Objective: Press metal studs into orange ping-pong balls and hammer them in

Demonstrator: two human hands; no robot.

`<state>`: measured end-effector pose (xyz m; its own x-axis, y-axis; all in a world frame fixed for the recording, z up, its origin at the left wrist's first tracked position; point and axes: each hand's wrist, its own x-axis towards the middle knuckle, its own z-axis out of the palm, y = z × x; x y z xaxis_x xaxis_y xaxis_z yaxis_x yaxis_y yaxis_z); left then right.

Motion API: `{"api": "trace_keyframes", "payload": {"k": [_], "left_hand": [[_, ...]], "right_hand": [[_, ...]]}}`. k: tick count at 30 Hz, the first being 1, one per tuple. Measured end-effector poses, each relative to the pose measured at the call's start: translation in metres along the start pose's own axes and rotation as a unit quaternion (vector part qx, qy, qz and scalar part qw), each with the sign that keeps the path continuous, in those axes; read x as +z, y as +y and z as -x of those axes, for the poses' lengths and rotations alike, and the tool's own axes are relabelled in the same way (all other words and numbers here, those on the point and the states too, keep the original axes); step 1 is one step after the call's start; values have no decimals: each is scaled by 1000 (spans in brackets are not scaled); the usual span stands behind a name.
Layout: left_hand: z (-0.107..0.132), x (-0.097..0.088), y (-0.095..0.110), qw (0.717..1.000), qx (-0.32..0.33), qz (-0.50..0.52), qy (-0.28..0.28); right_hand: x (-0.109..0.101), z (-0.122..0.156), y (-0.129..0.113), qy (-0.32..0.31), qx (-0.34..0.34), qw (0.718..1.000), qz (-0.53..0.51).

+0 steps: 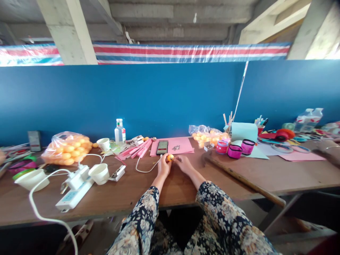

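My left hand (pixel 163 167) is closed around a small orange ball (pixel 170 157), which looks like a table tennis ball and has a dark spot on it. Close to the ball on its right, my right hand (pixel 183 165) has its fingertips pinched together; whatever they hold is too small to make out. Just beyond my hands a phone (pixel 162 147) with a white cable lies on pink paper (pixel 186 142). Beside the phone, a little heap of small shiny pieces (pixel 176 147) rests on the same paper.
Left are a bag of orange balls (pixel 66 148), a power strip (pixel 75 194), a paper cup (pixel 99 173) and pink strips (pixel 138 148). Right are another ball bag (pixel 208 136), magenta bands (pixel 234 151) and a long wooden stick (pixel 244 180). Another person's arm (pixel 330 147) shows far right.
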<state>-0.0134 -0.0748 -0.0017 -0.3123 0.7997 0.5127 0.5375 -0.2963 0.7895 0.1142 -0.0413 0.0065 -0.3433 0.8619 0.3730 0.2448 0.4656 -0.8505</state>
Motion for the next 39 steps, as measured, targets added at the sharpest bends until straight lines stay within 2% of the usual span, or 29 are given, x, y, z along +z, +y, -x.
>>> {"api": "trace_keyframes", "payload": {"k": [39], "left_hand": [[0, -1, 0, 1000, -11, 0, -4]], "right_hand": [[-1, -1, 1, -9, -6, 1000, 13]]}}
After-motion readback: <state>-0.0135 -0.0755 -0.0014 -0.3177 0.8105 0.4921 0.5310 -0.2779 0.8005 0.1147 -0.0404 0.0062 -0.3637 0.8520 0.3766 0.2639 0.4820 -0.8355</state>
